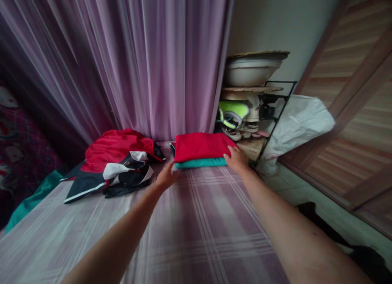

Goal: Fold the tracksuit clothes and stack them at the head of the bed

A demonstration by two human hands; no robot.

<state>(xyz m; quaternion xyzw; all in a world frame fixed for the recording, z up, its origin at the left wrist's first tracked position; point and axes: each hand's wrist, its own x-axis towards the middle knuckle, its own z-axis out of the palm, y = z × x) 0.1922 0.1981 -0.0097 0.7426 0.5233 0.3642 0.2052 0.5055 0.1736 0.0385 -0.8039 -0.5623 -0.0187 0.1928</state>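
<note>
A folded red garment (202,146) lies on top of a folded teal garment (202,163) near the far edge of the plaid-covered surface. My right hand (238,158) is at the right end of this stack, its fingers apart and touching the red cloth. At the front left corner, my left hand (167,176) reaches toward the stack with fingers stretched out; its fingertips are at the cloth's edge, and contact is hard to make out. Further left lies a loose, rumpled garment in red (119,147), with dark and white cloth (127,176) bunched in front of it.
Behind the stack hangs a purple curtain (162,63). To the right, a black rack (277,125) holds shoes, a bright green item (234,109) and a large basin (252,72). A white plastic bag (301,120) is beside it, before a wooden louvred door (352,112). Teal cloth (35,198) lies at far left.
</note>
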